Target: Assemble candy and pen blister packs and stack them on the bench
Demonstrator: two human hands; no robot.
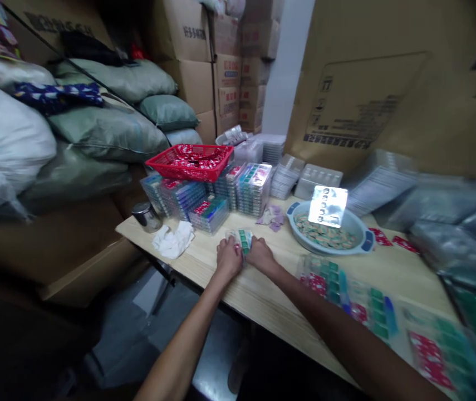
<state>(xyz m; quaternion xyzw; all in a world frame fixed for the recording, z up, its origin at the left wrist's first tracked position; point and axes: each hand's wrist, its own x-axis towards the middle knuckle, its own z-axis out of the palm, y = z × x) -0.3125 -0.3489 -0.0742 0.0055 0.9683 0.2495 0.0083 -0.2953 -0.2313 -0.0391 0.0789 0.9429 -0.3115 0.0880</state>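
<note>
Two bare hands, left hand [228, 260] and right hand [261, 255], grasping small clear-green blister card [243, 241] at pale wooden desk's [263, 292] front edge; clear stacked blister packs [254, 189] standing rear, loose green-and-red blister sheets [348, 295] lying right

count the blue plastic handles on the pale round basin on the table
2: one blue plastic handle on the left rim of the pale round basin, the other on its right rim; neither is hidden.

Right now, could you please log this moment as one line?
left hand: touching green-filled plastic pack | right hand: same | beside: plastic basin
</note>
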